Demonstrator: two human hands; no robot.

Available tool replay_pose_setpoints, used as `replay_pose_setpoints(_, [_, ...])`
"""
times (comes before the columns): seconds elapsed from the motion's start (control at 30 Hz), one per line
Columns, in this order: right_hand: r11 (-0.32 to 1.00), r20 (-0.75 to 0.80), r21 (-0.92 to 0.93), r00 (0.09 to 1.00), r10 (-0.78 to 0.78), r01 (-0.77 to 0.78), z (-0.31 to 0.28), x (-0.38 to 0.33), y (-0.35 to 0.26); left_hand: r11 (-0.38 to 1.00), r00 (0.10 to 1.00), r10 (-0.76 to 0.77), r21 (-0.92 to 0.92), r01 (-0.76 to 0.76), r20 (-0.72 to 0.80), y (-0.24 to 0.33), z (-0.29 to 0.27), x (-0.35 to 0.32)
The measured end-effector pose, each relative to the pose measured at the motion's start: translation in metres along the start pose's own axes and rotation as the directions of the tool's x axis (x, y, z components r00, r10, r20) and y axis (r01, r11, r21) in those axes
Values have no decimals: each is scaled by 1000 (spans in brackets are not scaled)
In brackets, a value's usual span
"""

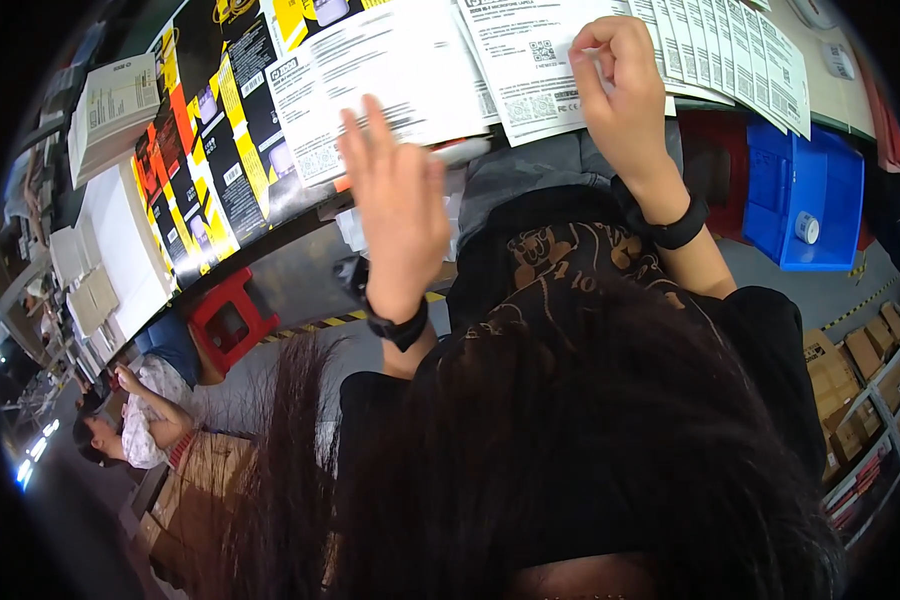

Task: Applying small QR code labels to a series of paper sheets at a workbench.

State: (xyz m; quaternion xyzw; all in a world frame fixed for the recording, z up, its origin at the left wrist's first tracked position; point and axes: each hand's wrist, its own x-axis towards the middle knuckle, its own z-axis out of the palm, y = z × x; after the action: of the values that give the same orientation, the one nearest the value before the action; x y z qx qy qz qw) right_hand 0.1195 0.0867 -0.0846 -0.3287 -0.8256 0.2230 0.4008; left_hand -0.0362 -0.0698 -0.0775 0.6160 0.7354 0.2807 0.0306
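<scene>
left hand [395, 205]: raised with the palm flat and fingers spread apart, holding nothing, just at the near edge of a white printed sheet [385, 75] on the table [120, 230], as if to keep it flat.
right hand [620, 85]: fingers pinched together on the near edge of the next white leaflet [530, 60], probably to lift one piece only.
fanned leaflets [740, 55]: overlapped to the far right, so each edge is easy to catch.
black and yellow cartons [210, 150]: flattened in a row at the left, near the white boxes [110, 105].
blue bin [805, 195]: on the floor at right, with a tape roll [806, 228] inside.
</scene>
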Motion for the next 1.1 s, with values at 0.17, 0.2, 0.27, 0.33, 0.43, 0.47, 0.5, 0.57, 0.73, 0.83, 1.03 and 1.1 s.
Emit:
replay_pose_setpoints(0.17, [958,47,237,987,153,-160,2,-3,8,991,991,103,-99,-94,89,49,25,14])
replay_pose_setpoints(0.2, [901,52,377,976,211,-215,3,-4,10,991,991,103,-94,-94,87,58,32,15])
replay_pose_setpoints(0.27, [720,87,625,943,321,-302,3,-5,11,992,991,102,-86,-95,85,68,39,16])
replay_pose_setpoints(0.33, [697,118,634,933,341,-335,-4,-1,2,991,992,99,-93,-92,73,69,35,17])
replay_pose_setpoints(0.43, [648,180,650,909,377,-398,-18,5,-10,991,994,93,-105,-87,50,66,24,21])
replay_pose_setpoints(0.47, [659,226,638,916,332,-397,-22,5,-10,968,997,69,-242,-62,21,63,15,23])
replay_pose_setpoints(0.5, [672,271,624,917,291,-398,-27,4,-9,924,999,44,-380,-42,-2,60,9,24])
replay_pose_setpoints(0.57, [685,315,609,915,253,-399,-35,6,-11,859,1000,16,-511,-23,-19,59,0,25])
replay_pose_setpoints(0.73, [798,563,513,825,-35,-316,-46,10,-26,448,943,-314,-858,251,111,62,-12,25])
replay_pose_setpoints(0.83, [807,641,471,767,-37,-356,-45,10,-32,451,939,-335,-862,232,78,63,-11,30])
replay_pose_setpoints(1.03, [871,589,373,807,42,-318,-46,7,-30,794,958,-137,-607,-45,-250,53,-8,38])
replay_pose_setpoints(1.1, [882,577,369,816,30,-293,-45,7,-32,871,990,6,-485,-72,-137,47,-7,34])
